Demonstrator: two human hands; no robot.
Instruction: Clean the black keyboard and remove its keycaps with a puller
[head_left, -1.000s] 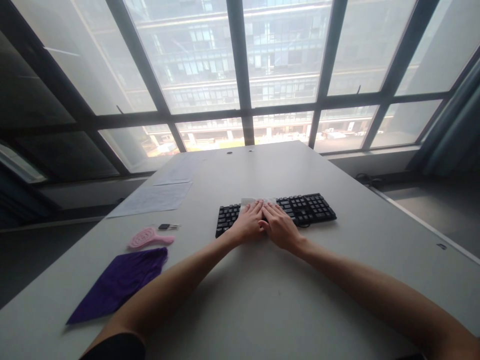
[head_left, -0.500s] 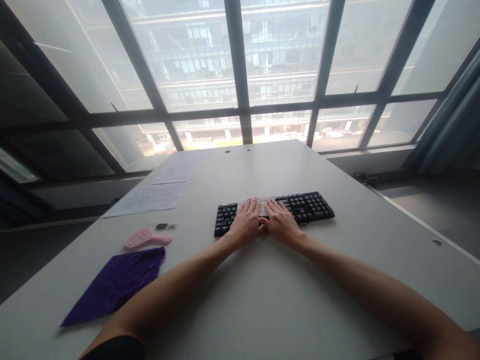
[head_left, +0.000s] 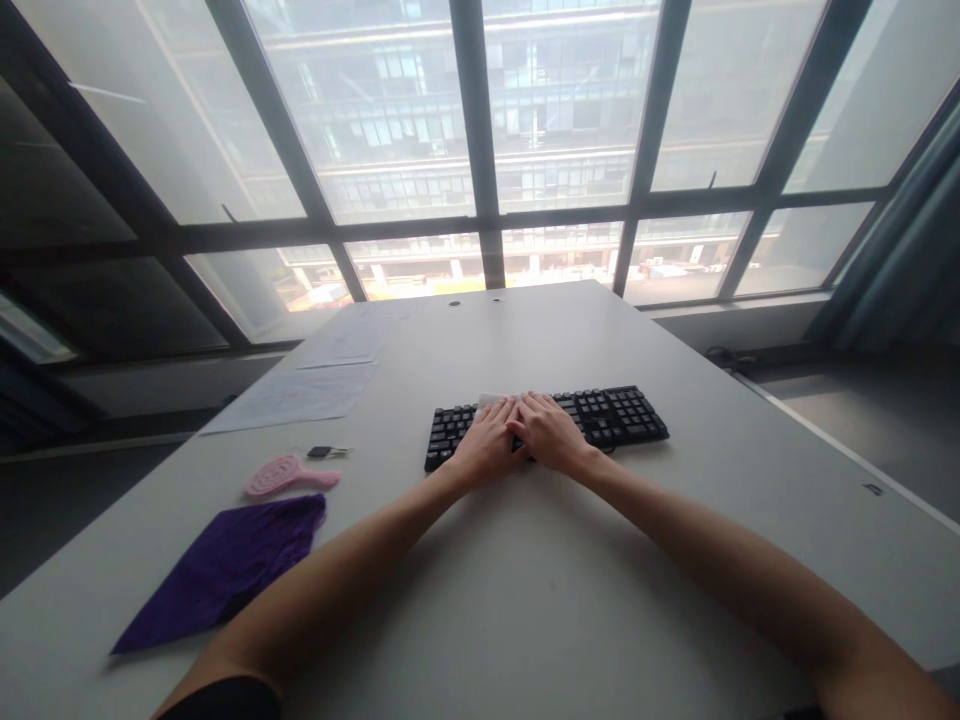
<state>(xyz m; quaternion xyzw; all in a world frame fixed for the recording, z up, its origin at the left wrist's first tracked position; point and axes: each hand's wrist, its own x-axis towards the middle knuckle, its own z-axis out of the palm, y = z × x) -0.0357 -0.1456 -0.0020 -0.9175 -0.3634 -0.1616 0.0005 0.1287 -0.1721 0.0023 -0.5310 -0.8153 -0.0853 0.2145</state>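
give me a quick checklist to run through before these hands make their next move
1. Keyboard lying on the table: ok.
2. Left hand over the keyboard, fingers extended: ok.
3. Right hand beside it, fingers extended: ok.
4. White sheet fully visible: not ok, the hands cover part of it.
5. Pink hairbrush clear of the keyboard: ok.
6. Left forearm clear of the purple pouch: cannot tell, they overlap in view.
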